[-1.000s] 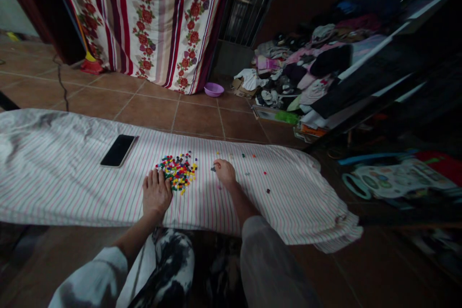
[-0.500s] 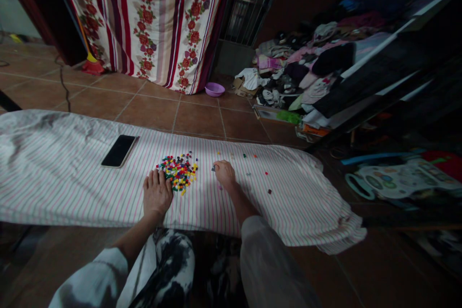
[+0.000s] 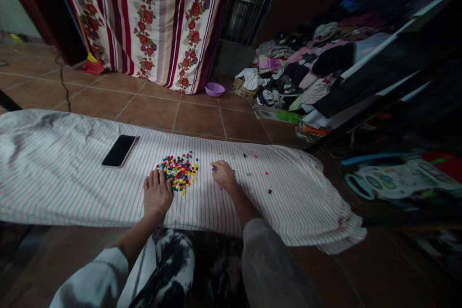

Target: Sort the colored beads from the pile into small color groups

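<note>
My left hand (image 3: 158,193) lies flat on the striped cloth (image 3: 72,178), fingers stretched, its fingertips touching the near-left edge of a pile of small multicoloured cubes (image 3: 180,171). To the right of the pile, my right hand (image 3: 224,175) rests low over the cloth with curled fingers. Its thumb and index finger are around a small dark cube (image 3: 214,168); how firmly they grip it is hard to see. Single pieces lie spread about this hand: a green cube (image 3: 244,156), an orange cube (image 3: 255,156), a red cube (image 3: 266,173), a brown cube (image 3: 269,191) and a grey piece (image 3: 249,174).
A phone (image 3: 119,150) with a dark screen lies left of the pile. Beyond the cloth are a tiled floor, a flowered curtain (image 3: 162,24), a purple basin (image 3: 214,89) and a broom (image 3: 93,64). Heaped clothes (image 3: 299,67) fill the back right.
My right thumb and index finger have parted slightly around the dark cube, and the hand has shifted a little left. My left hand and the pile look unchanged.
</note>
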The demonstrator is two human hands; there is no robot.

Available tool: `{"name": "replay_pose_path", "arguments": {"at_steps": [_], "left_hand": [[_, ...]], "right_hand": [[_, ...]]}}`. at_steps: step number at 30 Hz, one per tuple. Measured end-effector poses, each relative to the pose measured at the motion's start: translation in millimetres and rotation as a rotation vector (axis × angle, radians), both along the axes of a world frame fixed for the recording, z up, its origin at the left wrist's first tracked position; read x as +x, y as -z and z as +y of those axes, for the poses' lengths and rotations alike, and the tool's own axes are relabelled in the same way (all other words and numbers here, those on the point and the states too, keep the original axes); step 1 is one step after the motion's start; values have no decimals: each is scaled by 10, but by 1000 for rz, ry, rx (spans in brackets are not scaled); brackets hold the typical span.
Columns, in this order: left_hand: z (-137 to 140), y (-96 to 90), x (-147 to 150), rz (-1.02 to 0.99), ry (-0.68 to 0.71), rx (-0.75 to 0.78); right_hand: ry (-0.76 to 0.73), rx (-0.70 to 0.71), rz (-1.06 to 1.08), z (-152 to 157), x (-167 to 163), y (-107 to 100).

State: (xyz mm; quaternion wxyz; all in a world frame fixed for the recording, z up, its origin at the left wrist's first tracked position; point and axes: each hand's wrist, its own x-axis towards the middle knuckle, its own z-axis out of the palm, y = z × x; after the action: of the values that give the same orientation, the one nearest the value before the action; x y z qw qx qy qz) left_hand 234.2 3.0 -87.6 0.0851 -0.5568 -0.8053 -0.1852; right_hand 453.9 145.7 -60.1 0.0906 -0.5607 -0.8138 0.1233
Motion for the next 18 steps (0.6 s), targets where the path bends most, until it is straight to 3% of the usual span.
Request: {"name": "replay_pose_path", "arguments": {"at_steps": [18], "left_hand": [[-1,48,-11,24,6,44]], "right_hand": [[-38,69,159,40,60,174]]}}
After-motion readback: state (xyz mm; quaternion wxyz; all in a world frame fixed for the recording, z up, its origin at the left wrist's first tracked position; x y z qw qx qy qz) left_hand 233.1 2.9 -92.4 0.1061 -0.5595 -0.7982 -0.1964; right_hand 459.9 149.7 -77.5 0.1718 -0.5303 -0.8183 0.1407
